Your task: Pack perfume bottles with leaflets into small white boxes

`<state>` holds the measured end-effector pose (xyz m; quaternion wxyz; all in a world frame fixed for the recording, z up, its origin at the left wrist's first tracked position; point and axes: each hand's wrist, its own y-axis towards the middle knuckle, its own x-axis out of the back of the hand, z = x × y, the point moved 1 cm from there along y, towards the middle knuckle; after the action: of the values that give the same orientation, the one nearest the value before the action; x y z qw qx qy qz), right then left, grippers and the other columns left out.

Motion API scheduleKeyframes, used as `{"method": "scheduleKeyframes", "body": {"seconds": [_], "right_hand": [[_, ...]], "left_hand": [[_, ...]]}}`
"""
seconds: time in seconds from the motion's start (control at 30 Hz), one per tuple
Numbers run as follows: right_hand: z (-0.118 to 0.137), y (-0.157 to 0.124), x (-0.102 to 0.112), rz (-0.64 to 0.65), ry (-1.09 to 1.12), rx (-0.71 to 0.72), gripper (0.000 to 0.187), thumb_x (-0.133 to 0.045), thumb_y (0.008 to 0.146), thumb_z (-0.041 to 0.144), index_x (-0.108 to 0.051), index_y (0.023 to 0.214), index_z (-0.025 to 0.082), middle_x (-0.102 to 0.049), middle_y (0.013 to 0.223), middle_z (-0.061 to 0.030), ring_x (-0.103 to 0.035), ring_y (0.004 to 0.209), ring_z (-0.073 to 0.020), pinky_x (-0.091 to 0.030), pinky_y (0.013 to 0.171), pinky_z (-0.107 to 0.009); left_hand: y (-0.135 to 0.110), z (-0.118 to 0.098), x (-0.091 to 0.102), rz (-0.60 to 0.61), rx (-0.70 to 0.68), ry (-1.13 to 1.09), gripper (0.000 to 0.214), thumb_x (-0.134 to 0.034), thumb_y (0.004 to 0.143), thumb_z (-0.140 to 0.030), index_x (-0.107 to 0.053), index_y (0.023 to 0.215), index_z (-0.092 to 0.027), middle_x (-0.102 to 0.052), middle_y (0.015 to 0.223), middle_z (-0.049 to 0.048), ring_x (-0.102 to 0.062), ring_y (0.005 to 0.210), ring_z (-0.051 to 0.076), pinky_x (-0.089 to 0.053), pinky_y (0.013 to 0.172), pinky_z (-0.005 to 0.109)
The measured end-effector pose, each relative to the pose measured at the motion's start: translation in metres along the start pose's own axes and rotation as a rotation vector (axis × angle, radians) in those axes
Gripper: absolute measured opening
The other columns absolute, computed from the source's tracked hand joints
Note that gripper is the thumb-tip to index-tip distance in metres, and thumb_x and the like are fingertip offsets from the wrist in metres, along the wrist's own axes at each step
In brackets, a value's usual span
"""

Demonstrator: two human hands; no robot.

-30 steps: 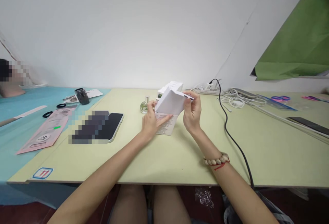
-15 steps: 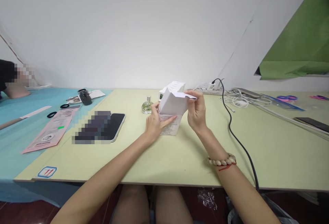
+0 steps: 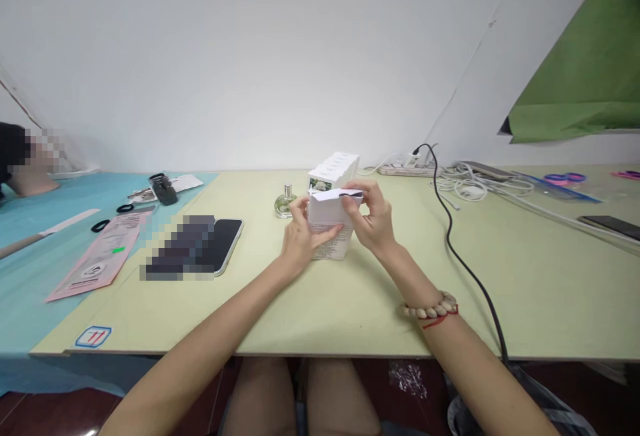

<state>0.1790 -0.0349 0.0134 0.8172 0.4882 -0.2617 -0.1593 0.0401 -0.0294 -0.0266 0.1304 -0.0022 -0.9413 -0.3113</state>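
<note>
A white carton with small printed text on its lower face stands in front of me. My left hand wraps round its left side, thumb lying across the printed face. With thumb and fingers, my right hand pinches the carton's top flap at its right end; a dark gap shows under the edge there. What is inside the carton is hidden. Just left of my left hand stands a small glass perfume bottle with greenish liquid and a silver cap. Behind the carton is a row of white boxes, the front one bearing a plant picture.
A phone lies left on the yellow table. Farther left, a pink packet, black rings and a dark jar rest on blue cloth. A black cable runs down the right side, near white cords and scissors.
The carton's raised top panel has folded down toward level. My right hand has moved slightly left and down with the flap, and more of the boxes behind shows.
</note>
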Motion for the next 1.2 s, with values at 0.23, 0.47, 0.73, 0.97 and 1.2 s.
{"method": "scheduleKeyframes", "body": {"seconds": [0.23, 0.47, 0.73, 0.97, 1.2], "right_hand": [[0.006, 0.005, 0.002, -0.192, 0.075, -0.068, 0.015, -0.056, 0.079, 0.037, -0.059, 0.082, 0.023, -0.060, 0.082, -0.0017, -0.057, 0.074, -0.0136, -0.051, 0.059, -0.026], [-0.007, 0.000, -0.004, -0.056, -0.032, -0.034, 0.013, -0.058, 0.077, 0.034, -0.063, 0.076, 0.022, -0.063, 0.075, -0.0022, -0.057, 0.073, -0.0158, -0.051, 0.060, -0.029], [-0.011, -0.004, -0.008, -0.047, -0.109, -0.034, 0.014, -0.059, 0.076, 0.033, -0.065, 0.082, 0.022, -0.064, 0.077, -0.0025, -0.053, 0.064, -0.0137, -0.050, 0.062, -0.030], [-0.019, -0.012, -0.017, -0.136, 0.228, -0.356, 0.029, -0.045, 0.081, 0.036, -0.052, 0.106, 0.024, -0.055, 0.089, -0.0020, -0.055, 0.071, -0.0120, -0.050, 0.049, -0.023], [-0.049, -0.040, -0.047, 0.280, 0.200, -0.554, 0.034, -0.047, 0.075, 0.033, -0.048, 0.107, 0.022, -0.051, 0.096, -0.0043, -0.053, 0.071, -0.0133, -0.047, 0.047, -0.024]], "left_hand": [[0.005, 0.009, 0.004, -0.047, -0.096, 0.094, 0.065, -0.066, 0.068, -0.043, -0.022, 0.114, -0.028, -0.045, 0.120, 0.0084, -0.056, 0.099, 0.017, -0.046, 0.076, 0.030], [0.005, 0.014, 0.006, -0.018, -0.272, 0.229, 0.045, -0.055, 0.079, -0.038, -0.030, 0.115, -0.029, -0.028, 0.136, 0.0100, -0.034, 0.126, 0.021, -0.045, 0.085, 0.034], [0.007, 0.017, 0.008, 0.051, -0.266, 0.321, 0.025, -0.035, 0.089, -0.039, -0.045, 0.104, -0.022, -0.025, 0.139, 0.0109, -0.037, 0.122, 0.023, -0.048, 0.076, 0.031], [0.012, 0.019, 0.008, -0.046, -0.218, 0.244, 0.031, -0.029, 0.090, -0.038, -0.053, 0.083, -0.019, -0.033, 0.131, 0.0094, -0.044, 0.114, 0.020, -0.042, 0.086, 0.033], [0.047, 0.041, 0.047, -0.509, 0.189, -0.465, 0.034, -0.036, 0.085, -0.049, -0.048, 0.077, -0.018, -0.048, 0.072, 0.0000, -0.052, 0.071, 0.012, -0.043, 0.065, 0.023]]}}
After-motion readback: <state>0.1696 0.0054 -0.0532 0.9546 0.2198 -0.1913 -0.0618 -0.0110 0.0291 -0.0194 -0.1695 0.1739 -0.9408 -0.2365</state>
